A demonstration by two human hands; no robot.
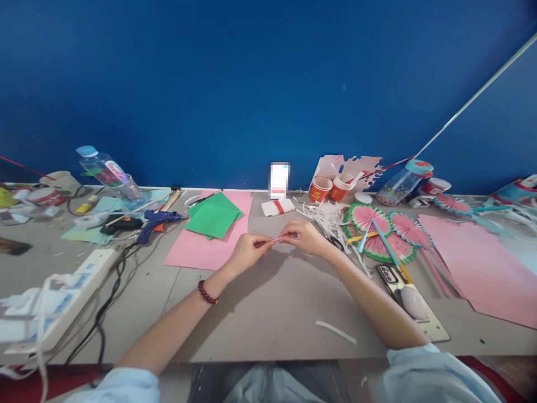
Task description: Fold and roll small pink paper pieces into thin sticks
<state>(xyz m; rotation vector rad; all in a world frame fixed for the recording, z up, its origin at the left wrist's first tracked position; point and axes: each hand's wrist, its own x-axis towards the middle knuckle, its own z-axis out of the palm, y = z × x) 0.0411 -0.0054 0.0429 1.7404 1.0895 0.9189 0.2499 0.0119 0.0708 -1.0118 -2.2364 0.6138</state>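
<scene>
Over the middle of the table, my left hand [250, 250] and my right hand [305, 237] meet fingertip to fingertip. Between them is a small, narrow strip of pink paper [280, 239], pinched at both ends and held just above the tabletop. Most of the strip is covered by my fingers. Left of my hands, green paper squares [216, 217] lie on a pink paper sheet [188, 254]. To the right of my right hand are pink and green folded paper fans [371, 224] with stick handles, beside a heap of white paper strips [329, 218].
A blue glue gun [157, 223] and a white power strip [75, 296] with cables occupy the left. Red paper cups [321, 189] and a blurred phone screen [279, 180] stand along the blue wall. At right lie a phone [392, 274] and a large pink sheet [482, 263].
</scene>
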